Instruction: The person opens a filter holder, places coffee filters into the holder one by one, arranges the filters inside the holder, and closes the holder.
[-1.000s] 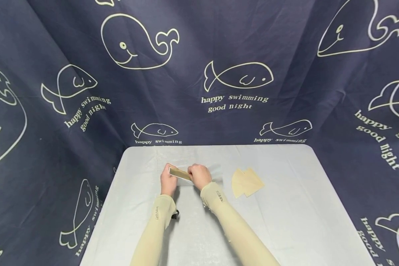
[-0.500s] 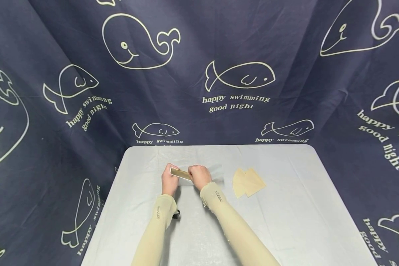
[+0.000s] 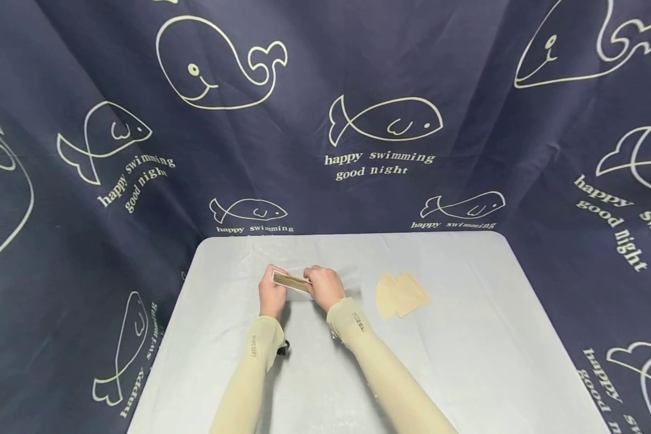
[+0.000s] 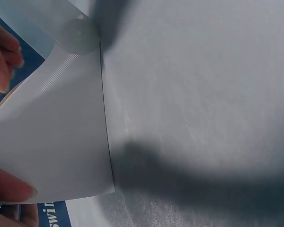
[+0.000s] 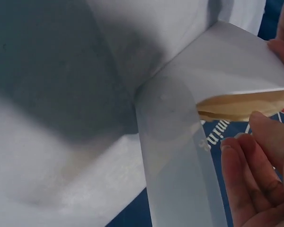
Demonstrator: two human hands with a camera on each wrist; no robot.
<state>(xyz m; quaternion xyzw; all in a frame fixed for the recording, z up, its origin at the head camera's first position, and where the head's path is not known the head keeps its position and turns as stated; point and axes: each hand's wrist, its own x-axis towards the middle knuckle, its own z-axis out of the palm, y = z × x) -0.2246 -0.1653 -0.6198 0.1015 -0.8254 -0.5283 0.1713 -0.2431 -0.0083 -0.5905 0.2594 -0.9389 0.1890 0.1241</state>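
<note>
Toward eleven o'clock on a pale table [image 3: 466, 337], a person's left hand [image 3: 272, 292] clamps an open white packet [image 4: 61, 127], the right hand [image 3: 325, 285] at its mouth, fingers curled, whether pinching unclear, with brown sheets [image 3: 404, 294] out at its three o'clock and brown paper [image 5: 246, 105] inside, seemingly partway done.

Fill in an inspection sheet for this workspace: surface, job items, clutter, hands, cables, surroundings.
Surface: pale table, faintly creased, shadowed near the work.
Job items: white-faced packet, bowed open, tan inside; translucent plastic piece with a rounded end beside it.
Clutter: overlapping tan pieces on the table, right of the hands.
Hands: left hand grips the packet; right hand is at its open side, contact unclear.
Cables: nothing seen.
Surroundings: navy curtain printed with whales, fish and "happy swimming good night".
</note>
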